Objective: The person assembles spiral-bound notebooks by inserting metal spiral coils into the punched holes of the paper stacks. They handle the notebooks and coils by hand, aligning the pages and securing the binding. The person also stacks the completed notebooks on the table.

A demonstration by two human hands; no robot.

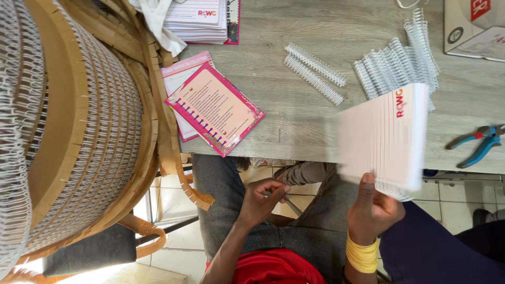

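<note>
Below the near edge of a grey wood-grain table [315, 121], I see my two hands over my lap. My right hand [372, 209], with a stack of yellow bangles [362, 255] at the wrist, is closed on the lower edge of a thick stack of white sheets [383, 138], thumb pressed up against its face; the stack is lifted and blurred, overlapping the table edge. My left hand [261, 200] is curled narrowly around a thin metal piece [271, 194], and I cannot tell exactly what it is. On the table lie two white wire binding combs [314, 73] side by side, a larger pile of the same combs [397, 62] to their right, pink printed cards [214, 108] overlapping near the left edge, another pile of white sheets [197, 21] at the far side, blue-handled pliers [478, 143] at the right, and a cardboard box [473, 26] in the far right corner. A big spool of white binding wire [68, 131] on a brown cardboard reel fills the left. Pale floor tiles [173, 200] show beneath the table.
</note>
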